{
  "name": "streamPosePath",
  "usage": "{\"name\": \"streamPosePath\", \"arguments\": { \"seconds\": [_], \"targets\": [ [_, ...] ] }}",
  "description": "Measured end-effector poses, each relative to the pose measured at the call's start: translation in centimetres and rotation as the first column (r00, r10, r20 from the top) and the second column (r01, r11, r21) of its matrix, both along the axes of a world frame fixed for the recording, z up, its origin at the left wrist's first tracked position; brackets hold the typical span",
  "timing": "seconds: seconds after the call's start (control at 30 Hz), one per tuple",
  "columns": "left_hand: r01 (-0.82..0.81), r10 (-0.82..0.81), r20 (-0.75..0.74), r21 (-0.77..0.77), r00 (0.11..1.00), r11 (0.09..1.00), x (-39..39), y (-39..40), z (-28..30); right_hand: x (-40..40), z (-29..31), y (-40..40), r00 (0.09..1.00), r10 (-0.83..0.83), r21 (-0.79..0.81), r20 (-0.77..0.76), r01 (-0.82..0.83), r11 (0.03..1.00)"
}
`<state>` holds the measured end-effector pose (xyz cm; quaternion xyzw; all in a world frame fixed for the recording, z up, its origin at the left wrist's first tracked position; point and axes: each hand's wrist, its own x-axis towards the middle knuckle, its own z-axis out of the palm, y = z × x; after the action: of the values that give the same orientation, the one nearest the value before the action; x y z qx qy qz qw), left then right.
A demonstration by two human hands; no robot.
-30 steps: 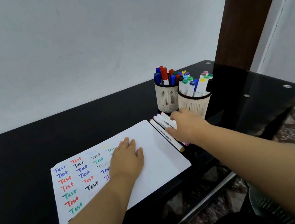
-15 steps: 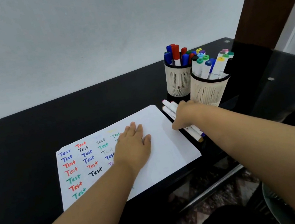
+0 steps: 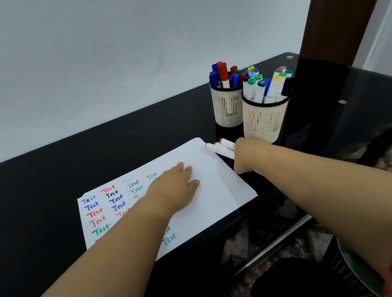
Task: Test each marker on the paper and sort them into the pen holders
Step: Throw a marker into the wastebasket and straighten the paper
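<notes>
A: Hands? Left hand (image 3: pixel 173 188) lies flat, fingers straight, on the white paper sheet of coloured "Test" words (image 3: pixel 222 185).

B: Right hand (image 3: pixel 241 156) curls over the loose white markers (image 3: pixel 218 147) beside it; exact grip hidden. They could roll off the black glass worktop (image 3: pixel 41 189) or bump the beige mesh pen holders (image 3: pixel 264 121).

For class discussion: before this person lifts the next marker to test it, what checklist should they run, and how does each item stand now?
1. Left hand flat on the paper: ok.
2. Right hand on the loose markers: ok.
3. One marker alone gripped: cannot tell.
4. Blank paper left for writing: ok.
5. Room in the near pen holder: cannot tell.
6. Cap removed: not ok.
</notes>
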<state>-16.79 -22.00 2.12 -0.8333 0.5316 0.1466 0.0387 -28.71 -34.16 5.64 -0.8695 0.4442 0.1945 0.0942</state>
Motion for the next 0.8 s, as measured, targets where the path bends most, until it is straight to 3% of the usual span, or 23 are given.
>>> {"name": "streamPosePath", "arguments": {
  "seconds": [0.07,0.2,0.43,0.6,0.8],
  "targets": [
    [0.052,-0.052,-0.005,0.023,0.999,0.998,-0.7,-0.4,0.6,-1.0,0.1,-0.2,0.998,-0.058,-0.003,0.025,0.058,0.998],
    [0.205,-0.203,-0.036,0.075,0.979,0.976,-3.6,-1.8,1.9,-4.6,1.1,-0.8,0.999,-0.004,0.028,-0.042,0.005,1.0],
    [0.438,-0.438,-0.033,-0.016,0.898,0.899,-11.8,-6.0,3.2,-14.0,1.2,-3.2,0.994,-0.11,-0.033,-0.026,0.11,0.993],
    [0.582,-0.58,-0.069,0.009,0.812,0.813,-18.5,-9.6,0.8,-21.3,-0.5,-5.4,0.97,-0.244,-0.005,0.011,0.244,0.97],
    [0.675,-0.664,-0.121,0.118,0.738,0.729,-24.2,-15.0,-6.0,-28.5,-7.1,-7.7,0.94,-0.335,0.071,-0.072,0.339,0.938]
  ]
}}
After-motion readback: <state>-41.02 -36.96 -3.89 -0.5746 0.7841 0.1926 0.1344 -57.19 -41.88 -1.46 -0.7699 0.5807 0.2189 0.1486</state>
